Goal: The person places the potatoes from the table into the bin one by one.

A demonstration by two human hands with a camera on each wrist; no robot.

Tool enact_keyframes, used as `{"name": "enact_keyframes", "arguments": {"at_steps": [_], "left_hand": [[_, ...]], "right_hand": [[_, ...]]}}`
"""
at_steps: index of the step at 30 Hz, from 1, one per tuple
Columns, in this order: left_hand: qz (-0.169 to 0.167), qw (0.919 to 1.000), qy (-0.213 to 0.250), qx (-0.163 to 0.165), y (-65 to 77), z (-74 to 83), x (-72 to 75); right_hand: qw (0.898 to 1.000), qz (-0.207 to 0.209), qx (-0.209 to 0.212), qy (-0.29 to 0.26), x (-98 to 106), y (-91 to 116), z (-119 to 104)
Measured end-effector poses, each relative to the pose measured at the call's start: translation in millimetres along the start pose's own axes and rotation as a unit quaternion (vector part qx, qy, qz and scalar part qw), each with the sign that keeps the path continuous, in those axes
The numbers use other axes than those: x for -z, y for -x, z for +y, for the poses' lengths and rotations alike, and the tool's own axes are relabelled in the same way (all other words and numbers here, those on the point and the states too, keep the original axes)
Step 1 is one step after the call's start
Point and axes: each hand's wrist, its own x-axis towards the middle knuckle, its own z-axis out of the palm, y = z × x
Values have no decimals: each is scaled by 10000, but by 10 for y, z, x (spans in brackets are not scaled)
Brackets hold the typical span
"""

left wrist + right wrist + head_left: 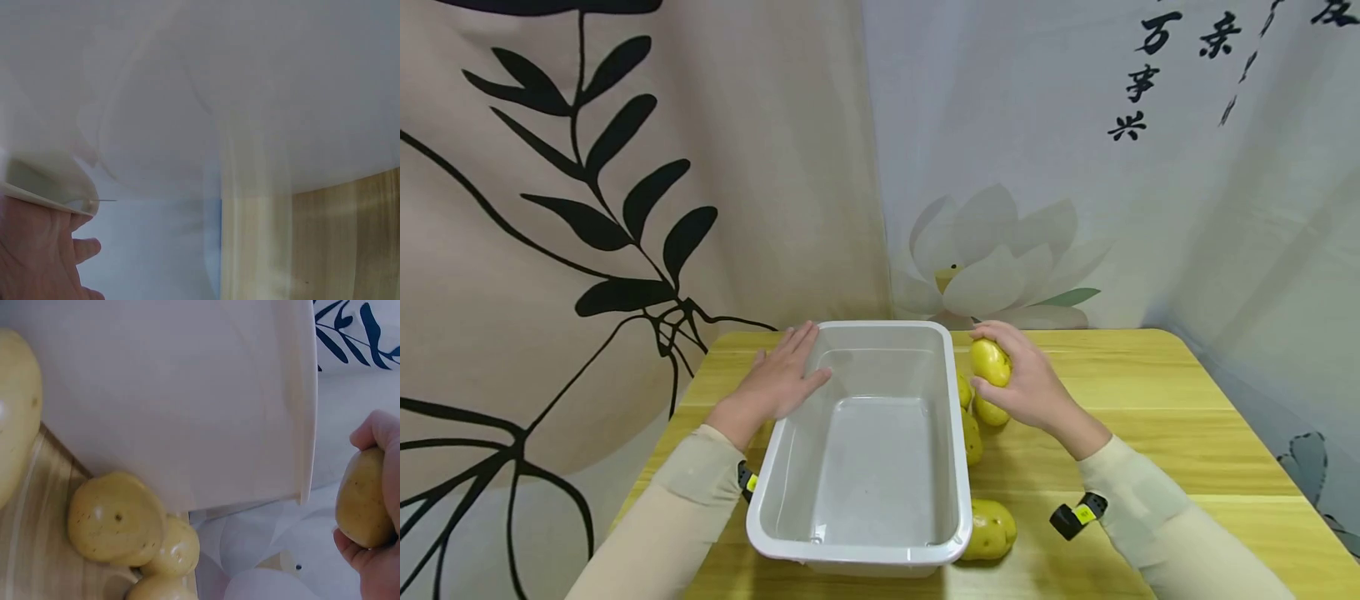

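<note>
In the head view, a grey-white plastic basin (pixel 880 467) stands on the wooden table, with nothing in it. My left hand (pixel 782 375) rests on its far left rim, fingers straight and the thumb reaching over the inner side; the left wrist view shows part of this hand (pixel 37 247) against the rim. My right hand (pixel 1026 375) grips a yellow potato (pixel 990 360), raised beside the basin's right side. The right wrist view shows this potato (pixel 362 500) between thumb and fingers. Below it, more potatoes (pixel 115 519) lie close along the basin wall.
Near the basin's front right corner lies a large potato (pixel 990 531). The wooden table (pixel 1097 375) extends to the right. Printed curtains (pixel 790 167) hang behind the table's far edge.
</note>
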Motion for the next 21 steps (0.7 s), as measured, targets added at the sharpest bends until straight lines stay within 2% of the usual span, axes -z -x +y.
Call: {"name": "enact_keyframes", "arguments": {"at_steps": [6,13,21], "left_hand": [[7,10000,-25,18,-1,-14,10],[-12,10000,-50,16,-11,9,13],[-14,10000,-80,17,-1,29,16]], "right_hand": [[9996,-193,122,-144,-64,-163,-161],[9968,-606,-41,-524,-133,-323,-368],[9943,-818,-52,-679,-225,-528,-475]]}}
